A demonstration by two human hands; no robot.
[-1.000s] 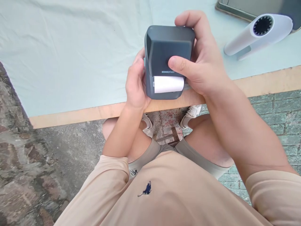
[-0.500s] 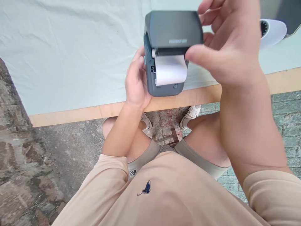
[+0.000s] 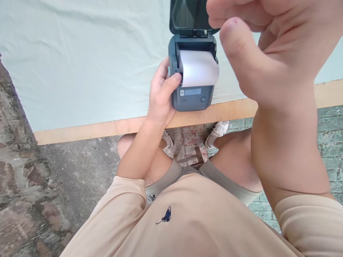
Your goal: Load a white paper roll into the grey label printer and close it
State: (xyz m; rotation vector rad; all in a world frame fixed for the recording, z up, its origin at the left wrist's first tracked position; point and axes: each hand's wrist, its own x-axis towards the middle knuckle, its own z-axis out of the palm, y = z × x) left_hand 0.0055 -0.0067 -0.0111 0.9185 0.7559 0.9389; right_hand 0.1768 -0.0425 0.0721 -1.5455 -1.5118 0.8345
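A dark grey label printer (image 3: 191,103) is tilted above the front edge of the table, its lid (image 3: 189,18) swung up and back. A white paper roll (image 3: 199,69) sits in the compartment, its loose end curling toward the front. My left hand (image 3: 162,94) grips the printer's left side, thumb on the rim beside the roll. My right hand (image 3: 268,53) is raised at the upper right, its fingers loosely bent and overlapping the lid's right edge. The thumb stands apart from the lid. Whether those fingers touch the lid is hard to tell.
A pale cloth (image 3: 80,64) covers the table, leaving a wooden front edge (image 3: 128,125) bare. My knees and shoes are under that edge. Rough stonework (image 3: 21,200) lies at the left, and greenish paving (image 3: 329,142) at the right.
The lid has swung up and away, uncovering the paper compartment and the small display. My right hand has come up with it. My left thumb has moved onto the printer's rim.
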